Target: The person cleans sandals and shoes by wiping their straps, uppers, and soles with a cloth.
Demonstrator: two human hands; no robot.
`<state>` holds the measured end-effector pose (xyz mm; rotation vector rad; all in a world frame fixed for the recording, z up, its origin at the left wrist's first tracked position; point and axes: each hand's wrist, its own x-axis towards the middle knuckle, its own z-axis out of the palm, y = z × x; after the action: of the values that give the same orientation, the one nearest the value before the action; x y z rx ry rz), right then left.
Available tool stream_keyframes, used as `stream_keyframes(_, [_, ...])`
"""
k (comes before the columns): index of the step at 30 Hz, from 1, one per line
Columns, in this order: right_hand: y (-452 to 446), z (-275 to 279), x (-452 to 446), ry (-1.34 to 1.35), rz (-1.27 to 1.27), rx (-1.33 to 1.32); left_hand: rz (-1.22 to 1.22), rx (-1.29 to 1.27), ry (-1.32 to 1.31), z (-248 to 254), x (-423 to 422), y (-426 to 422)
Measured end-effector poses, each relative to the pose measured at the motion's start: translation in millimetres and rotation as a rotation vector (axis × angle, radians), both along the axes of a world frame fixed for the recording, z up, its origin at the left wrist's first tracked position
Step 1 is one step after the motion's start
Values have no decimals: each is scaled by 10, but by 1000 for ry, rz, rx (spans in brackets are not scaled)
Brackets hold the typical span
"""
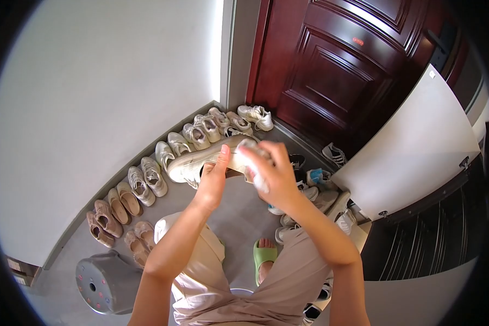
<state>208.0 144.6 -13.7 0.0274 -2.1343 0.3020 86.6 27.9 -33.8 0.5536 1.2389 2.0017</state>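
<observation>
My left hand [214, 182] is closed around a cream sneaker [189, 164], its thumb pressed along the shoe's side. The sneaker is tilted sideways above the floor, with its pale sole edge facing up and its toe to the left. A crumpled white wipe [261, 183] is bunched in my right hand [280, 173], which is closed on it near the heel end of the shoe. The right fingers are somewhat blurred, and they cover part of the heel. Whether the wipe is cloth or paper I cannot tell.
Several pairs of shoes [141, 185] line the wall, and more lie at right beside an open shoe cabinet door [413, 146]. Dark racks [424, 244] show inside the cabinet. A grey stool [100, 282] stands at lower left. A dark red door [337, 70] rises behind.
</observation>
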Motion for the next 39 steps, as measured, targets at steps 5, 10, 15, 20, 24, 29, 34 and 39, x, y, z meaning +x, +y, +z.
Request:
stream_keyframes(5, [-50,-36,-25,18,100,186,-28,20,-5,12,8,-17])
stream_keyframes(10, [153,35,-8,81,-130,-3,5,33,-28,-29,15,35])
stream_keyframes(15, [-27,18,29,23,132,165,-60,147,-143,-30,-35,17])
stream_keyframes(20, [146,72,0,61,-91,-45,-63,196,-182,43,-22,20])
stream_keyframes(24, [-26,24,52,16,36,-98,-190,276,-266,-2,-59,25])
stream_keyframes(29, [29,-26,14,22,57,14,-299,310,-415,-143,-153,18])
stream_keyframes(34, [-36,-11,-53,59,-30,-134,-268,351,-403,23,12,38])
stream_keyframes(39, [-136,-99,-79,17,7,97,-430,299,-379,-134,-34,19])
